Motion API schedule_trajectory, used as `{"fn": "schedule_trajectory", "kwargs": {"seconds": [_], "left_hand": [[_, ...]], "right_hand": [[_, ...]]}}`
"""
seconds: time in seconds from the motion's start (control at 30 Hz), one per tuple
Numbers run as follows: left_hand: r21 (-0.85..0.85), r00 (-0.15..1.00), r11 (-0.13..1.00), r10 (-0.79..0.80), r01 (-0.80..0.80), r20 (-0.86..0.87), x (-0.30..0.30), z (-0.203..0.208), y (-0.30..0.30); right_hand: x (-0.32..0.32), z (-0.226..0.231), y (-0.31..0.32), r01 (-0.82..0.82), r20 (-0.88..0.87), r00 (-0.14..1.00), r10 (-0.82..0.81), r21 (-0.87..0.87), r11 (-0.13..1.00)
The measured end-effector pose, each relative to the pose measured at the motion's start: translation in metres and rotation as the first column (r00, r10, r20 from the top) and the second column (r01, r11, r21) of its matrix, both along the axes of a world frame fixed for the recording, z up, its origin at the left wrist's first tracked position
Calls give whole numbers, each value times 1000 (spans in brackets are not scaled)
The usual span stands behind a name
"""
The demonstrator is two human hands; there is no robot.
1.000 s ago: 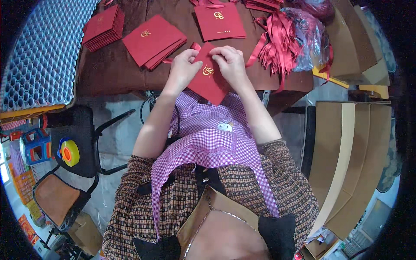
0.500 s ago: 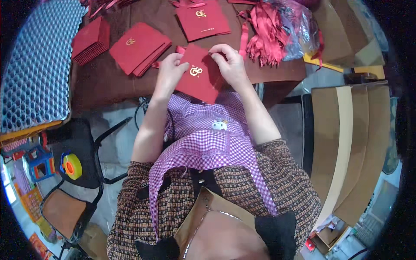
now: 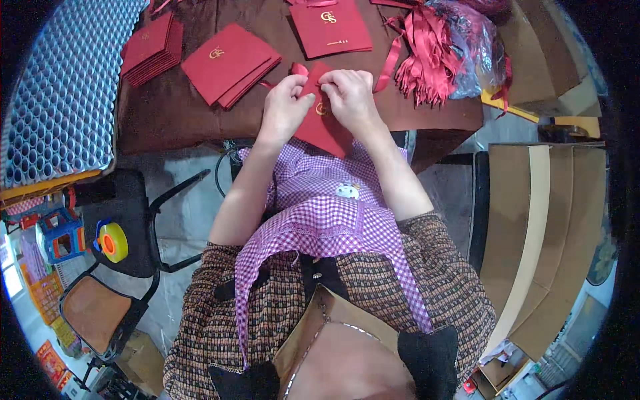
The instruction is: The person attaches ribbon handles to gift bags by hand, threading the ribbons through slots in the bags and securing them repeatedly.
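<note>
A red paper bag with a gold emblem is tilted over the near table edge, between my hands. At its left upper edge my left hand is closed, thumb against fingers, gripping the bag. A loop of red ribbon sticks up beside those fingers. My right hand pinches at the bag's top and covers part of the emblem. Whatever small piece lies between the right fingertips is too hidden to make out.
Flat red bags lie stacked on the brown-covered table, with another stack to the left and one behind. Bundled red ribbons lie at right by a plastic bag. Cardboard stands at right.
My right hand has moved in over the bag toward my left hand, so more of the emblem is covered. The whole view has shifted slightly.
</note>
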State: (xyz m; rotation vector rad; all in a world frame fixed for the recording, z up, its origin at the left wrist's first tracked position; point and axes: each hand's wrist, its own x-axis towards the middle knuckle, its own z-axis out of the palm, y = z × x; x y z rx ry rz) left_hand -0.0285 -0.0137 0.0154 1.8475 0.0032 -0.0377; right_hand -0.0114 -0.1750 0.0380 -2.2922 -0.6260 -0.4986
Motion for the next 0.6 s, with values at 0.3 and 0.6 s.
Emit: {"fn": "schedule_trajectory", "kwargs": {"seconds": [0.3,0.6], "left_hand": [[-10,993,997,80,-79,90,-7,10,-7],[110,995,993,35,-45,92,-12,8,-13]], "right_hand": [[7,5,-2,-24,-155,987,44,131,991],[0,27,4,-27,-17,1000,24,-235,972]]}}
